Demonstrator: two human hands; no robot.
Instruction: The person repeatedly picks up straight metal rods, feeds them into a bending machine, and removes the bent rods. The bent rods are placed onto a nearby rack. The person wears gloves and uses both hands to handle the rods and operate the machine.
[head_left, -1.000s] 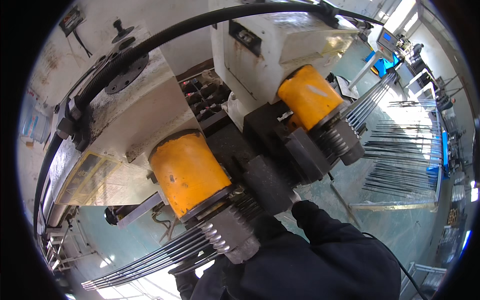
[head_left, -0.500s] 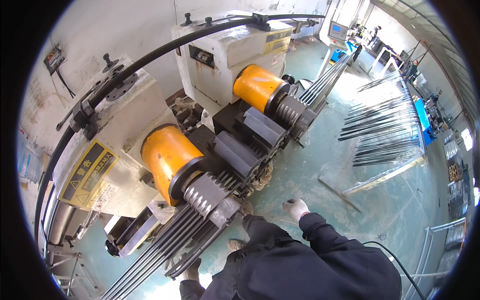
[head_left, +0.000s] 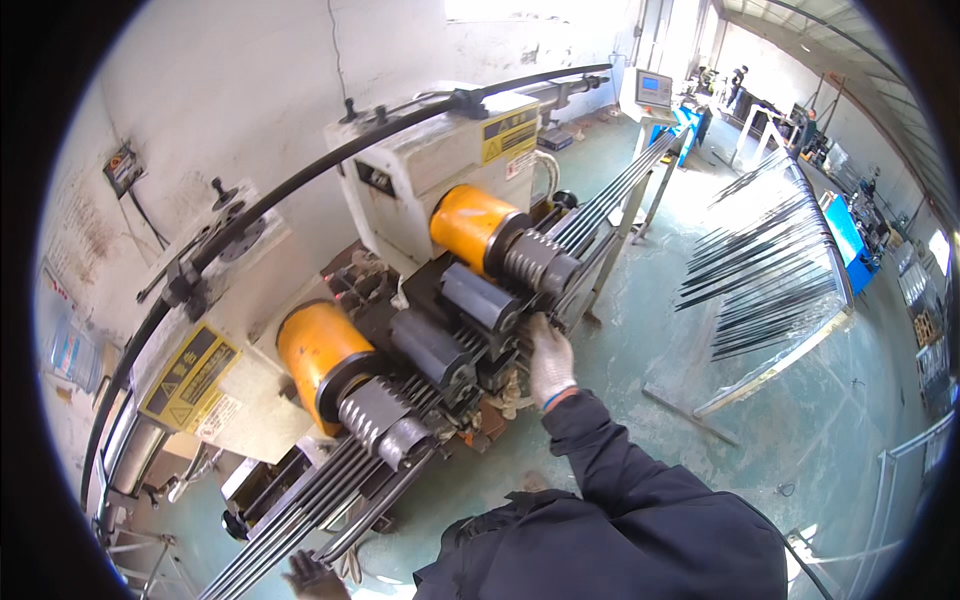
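My right hand (head_left: pixel 551 362), in a pale glove, reaches up to the front of the machine beside the right ridged steel roller (head_left: pixel 541 262). Its fingertips meet dark parts there, and their grip is hard to make out. At the lower left, my left hand (head_left: pixel 314 578), in a darker-looking glove, has its fingers apart next to the end of a front rod (head_left: pixel 375 503). Several long dark rods (head_left: pixel 290 535) run through the left ridged roller (head_left: pixel 385 420). Behind the rollers sit two orange cylinders (head_left: pixel 325 358) (head_left: pixel 474 228), with dark blocks (head_left: pixel 430 345) between them.
White machine housings (head_left: pixel 430 150) stand along the wall, with a thick black hose (head_left: pixel 330 158) arching above. On the right, a rack (head_left: pixel 780 372) carries many dark rods (head_left: pixel 755 260). A metal bar (head_left: pixel 690 415) lies on the floor. A control box (head_left: pixel 653 88) and other people (head_left: pixel 737 85) are farther back.
My right hand has gone from over the floor forward to the machine by the right roller. My left hand has shifted left and down along the rods, its fingers now spread. The view has shifted.
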